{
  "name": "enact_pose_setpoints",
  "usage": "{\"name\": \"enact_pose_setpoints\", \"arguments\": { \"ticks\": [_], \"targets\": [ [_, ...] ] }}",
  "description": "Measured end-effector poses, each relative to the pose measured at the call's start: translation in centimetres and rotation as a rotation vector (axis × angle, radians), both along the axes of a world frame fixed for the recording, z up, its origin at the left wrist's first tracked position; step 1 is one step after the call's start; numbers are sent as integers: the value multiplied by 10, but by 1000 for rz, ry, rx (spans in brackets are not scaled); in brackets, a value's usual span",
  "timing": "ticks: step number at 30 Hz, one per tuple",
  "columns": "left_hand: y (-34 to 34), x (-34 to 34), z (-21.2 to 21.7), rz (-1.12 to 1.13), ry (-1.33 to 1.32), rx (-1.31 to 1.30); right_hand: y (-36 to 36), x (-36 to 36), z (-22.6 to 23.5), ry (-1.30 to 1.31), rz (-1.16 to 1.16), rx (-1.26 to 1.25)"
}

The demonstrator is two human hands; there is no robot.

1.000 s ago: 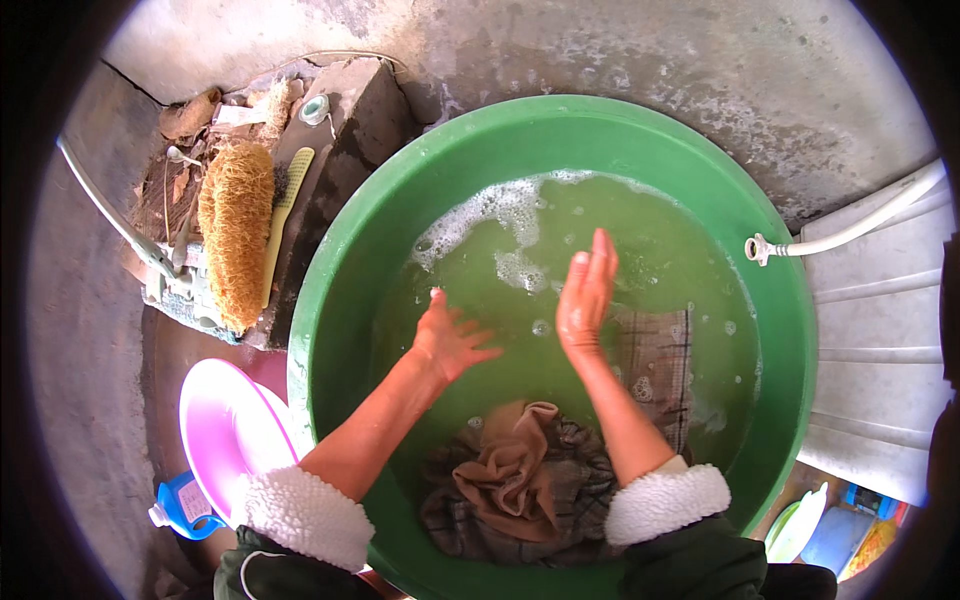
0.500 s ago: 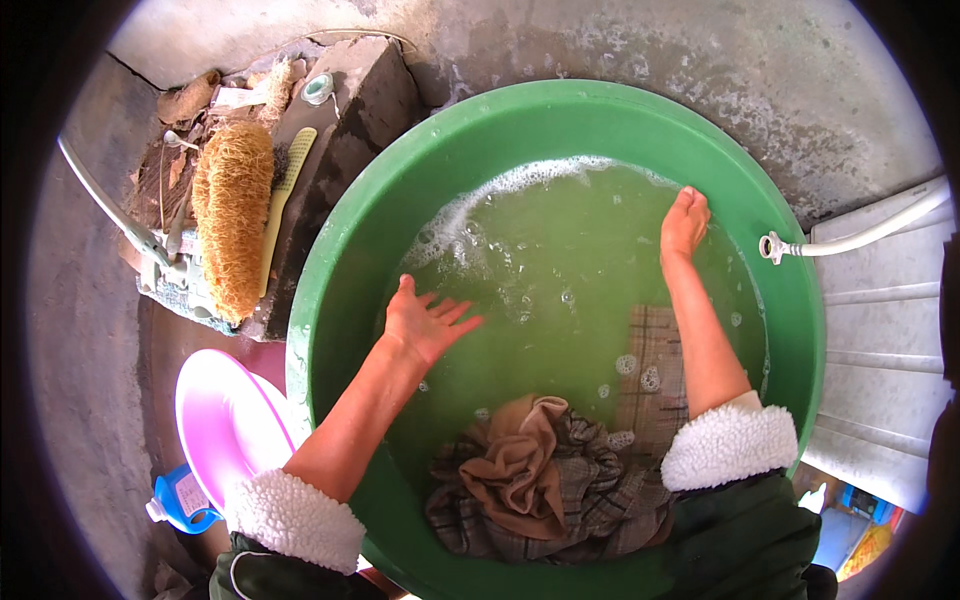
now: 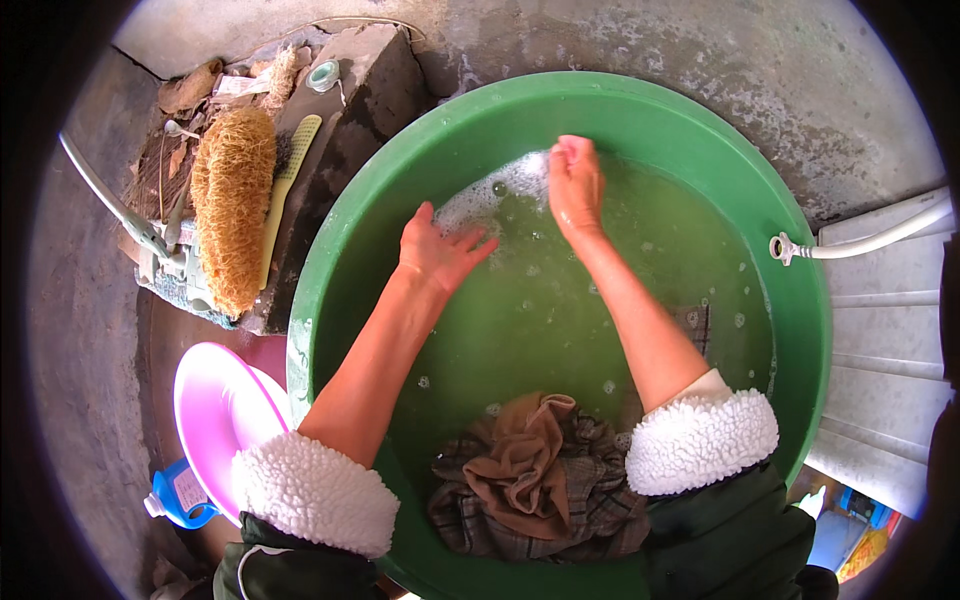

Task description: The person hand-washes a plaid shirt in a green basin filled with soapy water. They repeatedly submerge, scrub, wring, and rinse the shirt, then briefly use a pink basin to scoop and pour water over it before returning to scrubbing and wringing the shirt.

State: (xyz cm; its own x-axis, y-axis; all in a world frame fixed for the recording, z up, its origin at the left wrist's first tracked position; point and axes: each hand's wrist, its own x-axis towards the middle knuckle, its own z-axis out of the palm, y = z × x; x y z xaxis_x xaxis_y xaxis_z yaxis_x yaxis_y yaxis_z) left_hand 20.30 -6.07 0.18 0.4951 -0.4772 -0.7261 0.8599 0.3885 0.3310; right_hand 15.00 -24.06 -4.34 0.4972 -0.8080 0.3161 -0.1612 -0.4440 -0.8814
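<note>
Left hand point(image 3: 438, 250) open, fingers spread and empty, right beside the white foam point(image 3: 475, 203) in the green tub point(image 3: 570, 85)! The right hand point(image 3: 576, 190) curls in at the far side; can't tell whether it's gripping anything. Nearer, brown cloth point(image 3: 520, 465) sits bunched on plaid cloth point(image 3: 600, 500).

1. Left sleeve point(image 3: 300, 575): dark green, near black in the folds, with 1 thin, curved white line point(image 3: 243, 570) on its outer side.
2. Right sleeve point(image 3: 735, 535): the same dark green, creased.
3. Left cuff point(image 3: 315, 495) and right cuff point(image 3: 703, 443): 2 wide bands of nubbly white fleece.
4. Inner cuff point(image 3: 706, 387): pale, smooth, edging out past the right fleece.
5. Left hand point(image 3: 437, 250), right hand point(image 3: 577, 190): bare.
</note>
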Motion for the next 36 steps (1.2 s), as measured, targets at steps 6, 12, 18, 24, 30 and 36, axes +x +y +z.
{"name": "enact_pose_setpoints", "arguments": {
  "ticks": [6,12,18,24,30,36],
  "targets": [
    [23,-30,15,-159,-157,71,41,-62,20,-81,149,-36],
    [44,-70,13,-112,170,142,66,-79,0,86,-141,-10],
    [27,-46,-11,-27,260,-59,77,-40,-11,-88,-43,68],
    [9,-28,-25,74,213,-209,74,-17,-9,-131,-66,128],
    [-11,0,-18,173,157,-165,87,23,-13,-420,-19,471],
    [-23,23,-11,152,81,20,109,41,1,-589,-98,1237]
  ]
}}
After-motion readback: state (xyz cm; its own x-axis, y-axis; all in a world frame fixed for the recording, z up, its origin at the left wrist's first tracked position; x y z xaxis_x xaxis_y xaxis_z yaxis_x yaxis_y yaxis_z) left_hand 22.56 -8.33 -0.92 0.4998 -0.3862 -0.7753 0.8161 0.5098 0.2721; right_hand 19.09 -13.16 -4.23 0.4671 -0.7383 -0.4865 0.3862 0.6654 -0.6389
